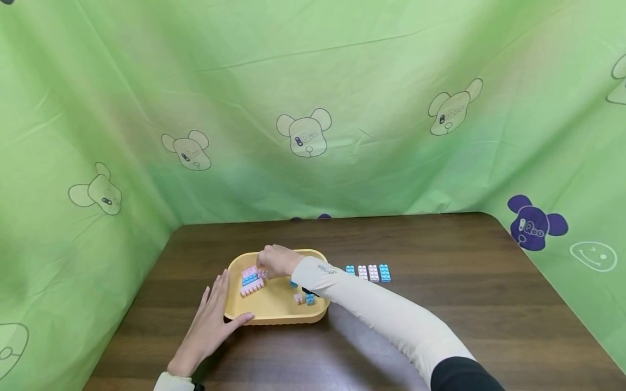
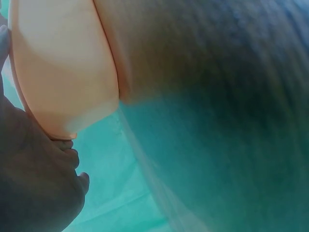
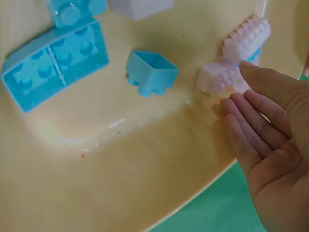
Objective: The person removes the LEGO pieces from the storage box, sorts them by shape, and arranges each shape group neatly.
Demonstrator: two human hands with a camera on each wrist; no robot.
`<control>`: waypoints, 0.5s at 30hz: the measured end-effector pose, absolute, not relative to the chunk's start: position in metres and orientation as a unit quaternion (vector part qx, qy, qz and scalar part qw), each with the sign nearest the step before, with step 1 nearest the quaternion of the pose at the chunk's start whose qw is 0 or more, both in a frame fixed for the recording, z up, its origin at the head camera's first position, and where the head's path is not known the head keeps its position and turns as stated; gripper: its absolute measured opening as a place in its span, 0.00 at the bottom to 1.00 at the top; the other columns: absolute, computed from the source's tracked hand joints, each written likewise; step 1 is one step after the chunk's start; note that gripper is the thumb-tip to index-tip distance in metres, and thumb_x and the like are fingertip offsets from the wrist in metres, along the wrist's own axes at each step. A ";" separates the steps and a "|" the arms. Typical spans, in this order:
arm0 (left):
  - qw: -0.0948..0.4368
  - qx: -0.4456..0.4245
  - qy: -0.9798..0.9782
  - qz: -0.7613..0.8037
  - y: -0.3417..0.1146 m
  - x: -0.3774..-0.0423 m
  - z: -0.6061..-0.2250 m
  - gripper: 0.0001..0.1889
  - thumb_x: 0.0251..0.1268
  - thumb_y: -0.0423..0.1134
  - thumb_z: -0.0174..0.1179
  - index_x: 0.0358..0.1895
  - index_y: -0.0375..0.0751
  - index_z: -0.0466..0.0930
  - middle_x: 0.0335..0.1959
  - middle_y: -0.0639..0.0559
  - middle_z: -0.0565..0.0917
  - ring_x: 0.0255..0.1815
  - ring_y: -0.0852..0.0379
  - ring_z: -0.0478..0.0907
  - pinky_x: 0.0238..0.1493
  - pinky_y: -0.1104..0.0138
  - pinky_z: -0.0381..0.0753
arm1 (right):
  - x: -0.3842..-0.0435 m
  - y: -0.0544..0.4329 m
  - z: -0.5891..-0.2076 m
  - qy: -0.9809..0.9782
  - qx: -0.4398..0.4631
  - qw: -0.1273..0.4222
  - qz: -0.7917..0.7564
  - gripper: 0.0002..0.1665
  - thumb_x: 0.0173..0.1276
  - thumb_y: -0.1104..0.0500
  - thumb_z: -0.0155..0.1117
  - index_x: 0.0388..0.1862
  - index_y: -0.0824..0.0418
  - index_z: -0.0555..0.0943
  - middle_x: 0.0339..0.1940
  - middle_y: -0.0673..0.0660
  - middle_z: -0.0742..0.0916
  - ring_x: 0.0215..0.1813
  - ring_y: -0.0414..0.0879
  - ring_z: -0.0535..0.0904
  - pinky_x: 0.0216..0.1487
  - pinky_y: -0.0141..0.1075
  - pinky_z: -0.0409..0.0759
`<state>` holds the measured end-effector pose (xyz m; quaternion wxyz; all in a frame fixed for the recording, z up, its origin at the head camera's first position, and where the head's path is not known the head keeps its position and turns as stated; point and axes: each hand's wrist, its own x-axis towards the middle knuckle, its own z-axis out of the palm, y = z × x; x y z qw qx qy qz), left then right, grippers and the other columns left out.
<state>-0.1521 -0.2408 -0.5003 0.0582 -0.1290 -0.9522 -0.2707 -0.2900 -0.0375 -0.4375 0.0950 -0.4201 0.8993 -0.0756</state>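
Observation:
The left hand [image 1: 210, 317] rests against the left end of a yellow tray [image 1: 274, 315], fingers straight along its side and thumb at the front rim. The right hand [image 1: 277, 260] reaches down inside the tray's left part. In the right wrist view its thumb and fingers, a gap between them, are right at a pink toy brick [image 3: 217, 76]. Close by lie a long pink brick [image 1: 251, 288] and a blue brick [image 1: 249, 279]. At the tray's other end are a small blue brick [image 1: 310, 298] and a small pink one [image 1: 299, 298].
A row of pale pink [image 1: 374, 273] and blue bricks [image 1: 385, 273] stands on the brown wooden table [image 1: 455, 304], right of the tray and partly behind the right sleeve [image 1: 371, 309]. A green patterned cloth [image 1: 362, 179] hangs around the back and sides.

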 end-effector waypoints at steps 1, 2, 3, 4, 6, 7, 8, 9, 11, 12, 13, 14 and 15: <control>0.059 -0.129 -0.952 -0.270 -0.241 -0.152 -0.500 0.59 0.68 0.62 0.68 0.87 0.34 0.41 0.87 0.36 0.48 0.86 0.33 0.46 0.83 0.38 0.43 | -0.289 -0.038 -0.439 0.900 -0.421 0.090 -0.073 0.16 0.67 0.65 0.78 0.53 0.61 0.91 0.51 0.53 0.91 0.51 0.45 0.86 0.54 0.30 0.83; 0.060 -0.130 -0.952 -0.270 -0.240 -0.152 -0.500 0.59 0.68 0.62 0.68 0.87 0.34 0.42 0.87 0.35 0.48 0.86 0.33 0.46 0.83 0.38 0.43 | -0.289 -0.038 -0.440 0.900 -0.421 0.084 -0.068 0.15 0.65 0.66 0.78 0.51 0.60 0.91 0.49 0.53 0.92 0.48 0.44 0.86 0.52 0.29 0.83; 0.061 -0.130 -0.952 -0.269 -0.240 -0.152 -0.500 0.59 0.68 0.62 0.68 0.87 0.34 0.42 0.87 0.35 0.48 0.86 0.33 0.46 0.83 0.37 0.43 | -0.288 -0.039 -0.441 0.901 -0.422 0.081 -0.062 0.14 0.64 0.66 0.79 0.49 0.60 0.91 0.47 0.52 0.92 0.45 0.43 0.86 0.50 0.29 0.83; 0.061 -0.131 -0.952 -0.268 -0.240 -0.152 -0.499 0.59 0.68 0.62 0.68 0.87 0.34 0.42 0.87 0.35 0.48 0.86 0.33 0.46 0.82 0.37 0.44 | -0.287 -0.039 -0.443 0.902 -0.421 0.079 -0.057 0.12 0.64 0.67 0.79 0.47 0.60 0.91 0.44 0.52 0.92 0.41 0.42 0.85 0.47 0.28 0.83; 0.062 -0.132 -0.952 -0.269 -0.239 -0.152 -0.499 0.59 0.68 0.62 0.68 0.87 0.34 0.42 0.87 0.35 0.48 0.86 0.33 0.46 0.82 0.37 0.44 | -0.285 -0.039 -0.445 0.905 -0.415 0.078 -0.054 0.12 0.63 0.68 0.78 0.45 0.60 0.91 0.44 0.51 0.92 0.40 0.41 0.83 0.45 0.27 0.82; 0.062 -0.133 -0.952 -0.270 -0.239 -0.152 -0.499 0.59 0.68 0.62 0.69 0.87 0.34 0.42 0.87 0.35 0.48 0.86 0.33 0.46 0.82 0.36 0.45 | -0.284 -0.040 -0.446 0.906 -0.412 0.076 -0.055 0.12 0.62 0.69 0.78 0.44 0.60 0.91 0.43 0.51 0.92 0.39 0.41 0.83 0.44 0.27 0.82; 0.063 -0.134 -0.952 -0.269 -0.239 -0.152 -0.499 0.59 0.68 0.62 0.69 0.87 0.34 0.42 0.87 0.35 0.48 0.86 0.33 0.46 0.82 0.36 0.45 | -0.283 -0.040 -0.447 0.908 -0.408 0.074 -0.057 0.13 0.63 0.70 0.77 0.45 0.59 0.91 0.45 0.51 0.92 0.40 0.40 0.84 0.45 0.26 0.82; 0.064 -0.135 -0.952 -0.269 -0.239 -0.152 -0.499 0.59 0.68 0.62 0.68 0.87 0.33 0.42 0.87 0.35 0.48 0.86 0.33 0.46 0.82 0.36 0.45 | -0.282 -0.040 -0.448 0.910 -0.405 0.073 -0.060 0.14 0.63 0.70 0.76 0.47 0.60 0.91 0.46 0.51 0.92 0.42 0.41 0.85 0.46 0.26 0.83; 0.069 -0.137 -0.951 -0.269 -0.239 -0.152 -0.500 0.59 0.68 0.62 0.68 0.86 0.33 0.43 0.87 0.34 0.49 0.86 0.32 0.47 0.82 0.36 0.45 | -0.280 -0.040 -0.451 0.910 -0.405 0.060 -0.063 0.15 0.65 0.70 0.76 0.49 0.60 0.90 0.48 0.51 0.92 0.46 0.42 0.88 0.49 0.26 0.84; 0.071 -0.137 -0.951 -0.269 -0.239 -0.152 -0.500 0.59 0.68 0.61 0.69 0.86 0.33 0.43 0.87 0.34 0.49 0.85 0.32 0.47 0.82 0.36 0.46 | -0.280 -0.041 -0.452 0.908 -0.411 0.050 -0.060 0.15 0.66 0.70 0.75 0.50 0.60 0.90 0.49 0.52 0.92 0.47 0.43 0.88 0.50 0.26 0.84; 0.073 -0.136 -0.950 -0.270 -0.239 -0.151 -0.500 0.59 0.68 0.61 0.69 0.86 0.33 0.43 0.87 0.34 0.49 0.85 0.32 0.47 0.82 0.36 0.46 | -0.279 -0.041 -0.454 0.907 -0.416 0.043 -0.056 0.15 0.67 0.70 0.74 0.51 0.60 0.90 0.48 0.53 0.92 0.47 0.44 0.89 0.50 0.26 0.84; 0.075 -0.136 -0.950 -0.271 -0.239 -0.151 -0.500 0.59 0.68 0.61 0.69 0.86 0.33 0.43 0.87 0.34 0.49 0.85 0.32 0.47 0.82 0.36 0.46 | -0.278 -0.041 -0.455 0.905 -0.422 0.036 -0.052 0.15 0.68 0.70 0.73 0.52 0.60 0.89 0.48 0.53 0.92 0.47 0.45 0.89 0.50 0.26 0.84; 0.076 -0.135 -0.950 -0.272 -0.239 -0.150 -0.501 0.59 0.68 0.61 0.69 0.86 0.33 0.43 0.87 0.34 0.49 0.85 0.32 0.47 0.82 0.36 0.46 | -0.278 -0.042 -0.456 0.903 -0.426 0.029 -0.048 0.15 0.68 0.70 0.73 0.52 0.60 0.89 0.47 0.54 0.92 0.46 0.45 0.89 0.50 0.26 0.84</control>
